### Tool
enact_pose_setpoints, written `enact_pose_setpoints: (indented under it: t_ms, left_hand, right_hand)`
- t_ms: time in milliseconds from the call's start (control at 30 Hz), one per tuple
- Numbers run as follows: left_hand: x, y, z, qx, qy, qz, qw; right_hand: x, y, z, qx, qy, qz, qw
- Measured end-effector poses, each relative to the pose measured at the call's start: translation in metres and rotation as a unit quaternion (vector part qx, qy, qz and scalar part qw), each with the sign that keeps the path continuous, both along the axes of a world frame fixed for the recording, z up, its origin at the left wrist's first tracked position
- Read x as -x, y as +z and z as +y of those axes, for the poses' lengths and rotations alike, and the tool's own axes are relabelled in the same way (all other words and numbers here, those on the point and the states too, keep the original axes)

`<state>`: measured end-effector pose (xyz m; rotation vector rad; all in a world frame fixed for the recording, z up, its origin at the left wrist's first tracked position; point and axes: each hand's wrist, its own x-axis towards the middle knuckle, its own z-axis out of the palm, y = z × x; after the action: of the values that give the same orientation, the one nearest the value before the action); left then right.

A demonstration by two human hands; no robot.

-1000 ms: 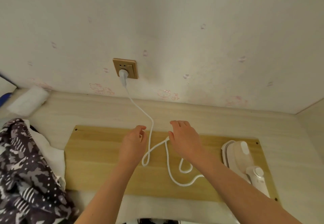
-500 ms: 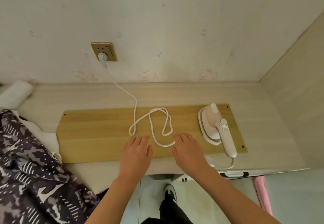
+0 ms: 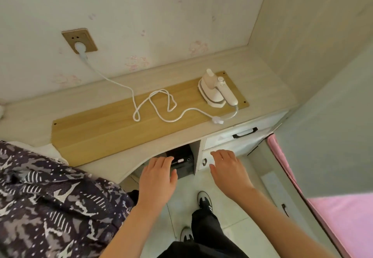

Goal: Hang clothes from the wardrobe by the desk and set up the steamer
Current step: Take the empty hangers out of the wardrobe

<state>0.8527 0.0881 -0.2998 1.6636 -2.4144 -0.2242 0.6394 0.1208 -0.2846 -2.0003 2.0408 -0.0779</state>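
Observation:
A white handheld steamer (image 3: 216, 90) lies on a wooden board (image 3: 96, 132) on the pale desk (image 3: 28, 116). Its white cord (image 3: 159, 106) loops over the board and runs up to a plug (image 3: 80, 48) seated in the brass wall socket (image 3: 79, 40). A dark patterned garment (image 3: 46, 203) is heaped at the lower left, over the desk's corner. My left hand (image 3: 156, 181) and my right hand (image 3: 229, 172) hover empty in front of the desk edge, fingers spread, well short of the cord and steamer.
Under the desk are a dark box (image 3: 181, 162) and drawers with a black handle (image 3: 244, 132). A side panel (image 3: 314, 35) closes the desk on the right. Pink fabric (image 3: 343, 221) lies at the lower right. My legs and shoes (image 3: 203, 200) stand on the tiled floor.
Both hands have let go of the cord and drawn back off the board to the front of the desk. The view has pulled away and tilted, showing the floor and drawers.

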Motion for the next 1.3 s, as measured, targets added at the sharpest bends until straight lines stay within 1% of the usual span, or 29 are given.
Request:
enact_pose_setpoints:
  t_ms: [167, 267, 467, 667, 833, 967, 1133, 1300]
  left_hand:
    - [0.029, 0.005, 0.033, -0.004, -0.070, 0.012, 0.997]
    - [0.052, 0.005, 0.050, -0.009, -0.109, 0.001, 0.994]
    - [0.119, 0.005, 0.099, -0.017, -0.198, 0.010, 0.980]
    - [0.208, -0.002, 0.185, -0.032, -0.263, 0.025, 0.964]
    - [0.285, -0.010, 0.271, -0.053, -0.299, 0.023, 0.952]
    - [0.340, -0.013, 0.323, -0.055, -0.334, 0.024, 0.941]
    - [0.392, -0.009, 0.366, -0.057, -0.364, 0.025, 0.929]
    - [0.432, -0.006, 0.376, -0.074, -0.381, 0.016, 0.921]
  right_hand:
    - [0.019, 0.004, 0.064, 0.002, -0.059, -0.001, 0.998]
    - [0.036, 0.003, 0.099, -0.001, -0.099, 0.003, 0.995]
    - [0.080, 0.001, 0.180, 0.003, -0.158, 0.006, 0.987]
    - [0.143, -0.001, 0.281, 0.037, -0.206, 0.058, 0.976]
    - [0.202, -0.013, 0.366, 0.032, -0.249, 0.057, 0.966]
    - [0.246, -0.022, 0.419, 0.019, -0.271, 0.052, 0.961]
    - [0.288, -0.023, 0.465, 0.029, -0.302, 0.051, 0.952]
    - [0.326, -0.022, 0.480, 0.055, -0.337, 0.058, 0.938]
